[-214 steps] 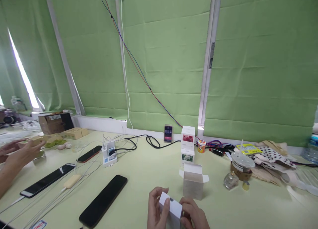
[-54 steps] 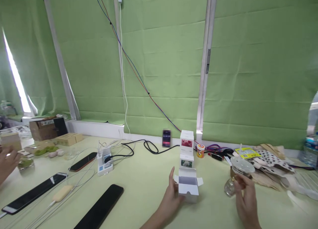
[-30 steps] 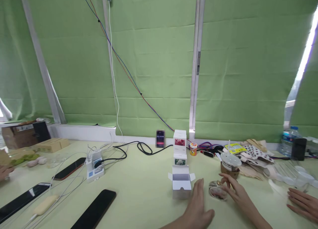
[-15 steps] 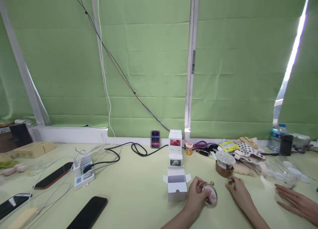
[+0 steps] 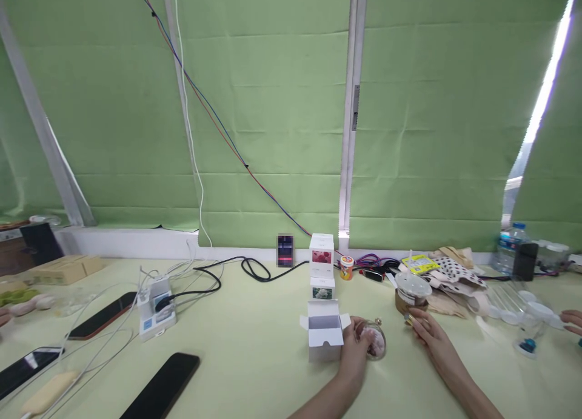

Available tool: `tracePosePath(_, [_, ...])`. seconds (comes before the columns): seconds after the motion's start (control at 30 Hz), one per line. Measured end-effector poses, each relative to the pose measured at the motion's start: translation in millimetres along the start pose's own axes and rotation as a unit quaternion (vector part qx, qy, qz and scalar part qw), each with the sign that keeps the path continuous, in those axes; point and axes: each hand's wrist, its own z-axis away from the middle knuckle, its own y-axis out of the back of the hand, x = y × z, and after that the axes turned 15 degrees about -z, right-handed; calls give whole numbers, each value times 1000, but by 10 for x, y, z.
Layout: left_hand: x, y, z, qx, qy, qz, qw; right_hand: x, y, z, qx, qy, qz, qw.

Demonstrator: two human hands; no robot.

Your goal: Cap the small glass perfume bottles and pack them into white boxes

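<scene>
Low in the head view, my left hand (image 5: 353, 353) is closed around a round clear glass bottle (image 5: 377, 341) with pinkish contents and a gold-coloured neck. It sits against the right side of an open white carton (image 5: 325, 347), whose flaps stand out. To the right, my right hand (image 5: 434, 340) pinches a small gold-coloured piece (image 5: 408, 319), which may be a cap; the fingers partly cover it. Just behind that hand stands a brown cup with a clear lid (image 5: 411, 290). Bottle and gold piece are apart.
Stacked white boxes (image 5: 322, 261) and a small orange tub (image 5: 346, 267) stand behind the carton. Phones (image 5: 161, 385), a power strip (image 5: 157, 322) and cables lie left. At right are cloths (image 5: 454, 279), clear containers (image 5: 530, 340) and another person's hand (image 5: 571, 322).
My left hand has shifted left with the bottle, closer to the carton. My right hand has moved slightly up and left with the gold piece. The other person's hand has drawn back rightward.
</scene>
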Motion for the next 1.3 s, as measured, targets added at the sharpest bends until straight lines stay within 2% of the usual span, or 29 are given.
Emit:
tracePosePath(0.1, [-8,7,-6,-9,12,-5,1000,-64,-11,35,23,2,-88,996])
tracePosePath(0.17, [-14,6,-1,-24,10,-13,1000,-127,-16,59,31,8,-111,993])
tracePosePath(0.23, [-18,-4,14,-41,-8,-15,999,-178,-17,74,45,39,-81,995])
tracePosePath(0.3, [-23,-20,36,-64,-28,-6,998,-183,-17,77,50,92,6,995])
tracePosePath(0.33, [-28,-28,46,-77,-35,-1,996,-163,-18,76,33,119,63,990])
tracePosePath(0.4, [-45,-41,59,-90,-43,1,995,-87,-28,70,-43,158,170,972])
tracePosePath(0.47, [-60,-44,60,-85,-46,-2,995,1,-45,66,-132,167,245,946])
tracePosePath(0.53, [-62,-42,53,-68,-40,-3,997,52,-55,61,-167,168,286,928])
tracePosePath(0.6, [-47,-39,47,-53,-30,-4,998,55,-44,49,-152,175,306,923])
tracePosePath(0.7, [-21,-42,44,-50,-29,-12,998,32,25,7,-86,200,321,922])
tracePosePath(0.8, [-31,-50,40,-56,-38,-11,998,77,128,-43,-34,211,360,908])
tracePosePath(0.9, [-63,-54,32,-53,-42,-13,998,149,189,-60,-49,207,427,879])
tracePosePath(1.0, [-68,-53,33,-47,-39,-15,998,138,152,-24,-37,259,476,839])
tracePosePath(1.07, [-48,-52,40,-45,-37,-11,998,100,79,25,-27,288,486,825])
tracePosePath(1.17, [-12,-56,44,-34,-30,-8,999,97,-53,107,-55,262,501,823])
tracePosePath(1.3, [-19,-63,28,-28,-26,-1,999,212,-162,160,-55,208,556,803])
